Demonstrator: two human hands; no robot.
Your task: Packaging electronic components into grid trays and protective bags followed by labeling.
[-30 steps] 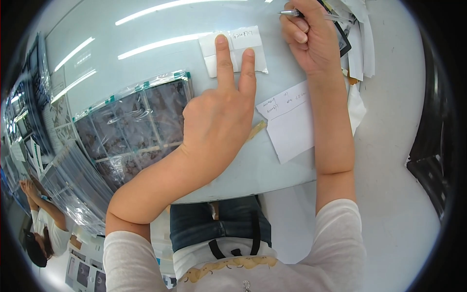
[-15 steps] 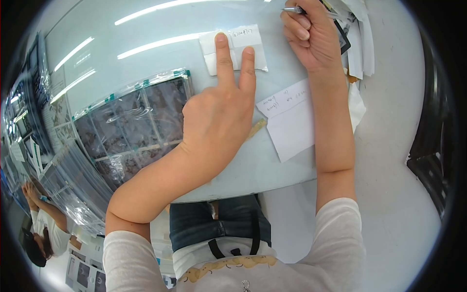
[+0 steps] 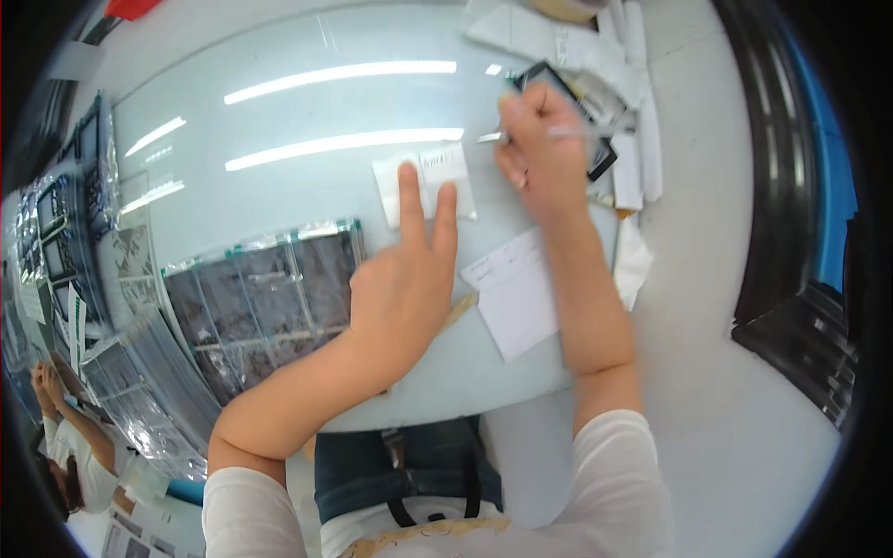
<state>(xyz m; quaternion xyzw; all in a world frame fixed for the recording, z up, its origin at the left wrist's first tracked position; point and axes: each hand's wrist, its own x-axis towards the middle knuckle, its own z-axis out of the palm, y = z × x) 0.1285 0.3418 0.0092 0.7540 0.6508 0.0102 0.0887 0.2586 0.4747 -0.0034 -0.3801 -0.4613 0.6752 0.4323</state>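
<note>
My left hand (image 3: 400,288) reaches across the glossy pale table with two fingers stretched out and spread. Their tips press on a small folded white paper packet (image 3: 388,191) that bears handwriting. The remaining fingers are tucked under and partly hidden. My right hand (image 3: 547,158), smeared by motion, grips a slim pen (image 3: 489,139) to the right of the packet, its tip pointing left and off the paper. Partly under my right forearm lies a creased white sheet (image 3: 512,307) with handwritten lines.
Left of my left hand lies a clear plastic-wrapped compartmented panel (image 3: 265,288) with green corners. A stack of clear plastic sleeves (image 3: 139,381) is farther left, near a co-worker's arm (image 3: 84,432). Beyond my right hand are a black-framed object (image 3: 603,158) and white papers (image 3: 633,56). A yellowish strip (image 3: 458,312) is nearby.
The view has shifted, so the table sits lower in the picture. My right hand has come nearer the packet, pen still in its grip. My left fingers stay on the packet.
</note>
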